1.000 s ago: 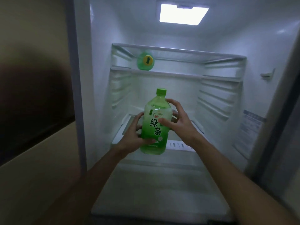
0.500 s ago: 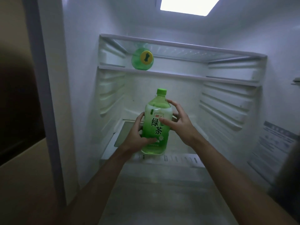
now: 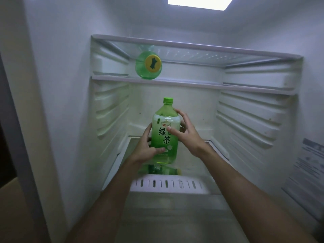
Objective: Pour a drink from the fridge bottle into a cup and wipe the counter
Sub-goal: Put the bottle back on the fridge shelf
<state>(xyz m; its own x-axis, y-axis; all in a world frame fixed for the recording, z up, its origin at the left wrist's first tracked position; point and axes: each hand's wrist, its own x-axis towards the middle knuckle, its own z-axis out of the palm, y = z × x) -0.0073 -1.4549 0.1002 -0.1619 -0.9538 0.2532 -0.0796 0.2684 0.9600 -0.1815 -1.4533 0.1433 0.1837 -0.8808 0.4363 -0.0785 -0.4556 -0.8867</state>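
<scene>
A green tea bottle (image 3: pixel 165 127) with a green cap and a green label stands upright inside the open fridge, just above the glass bottom shelf (image 3: pixel 196 155). My left hand (image 3: pixel 145 148) grips its lower left side, thumb across the front. My right hand (image 3: pixel 185 135) holds its right side, thumb on the label and fingers curled round the back. The bottle's reflection shows in the glass under it. No cup or cloth is in view.
A second green bottle (image 3: pixel 148 64) lies on its side on the upper shelf (image 3: pixel 192 85), its yellow cap end facing me. Ribbed fridge walls close in left and right. A white vented drawer front (image 3: pixel 168 184) sits below the glass shelf. The fridge light (image 3: pixel 199 2) glows overhead.
The view has moved closer into the fridge. Both hands have carried the bottle further in and lower, down to the glass bottom shelf.
</scene>
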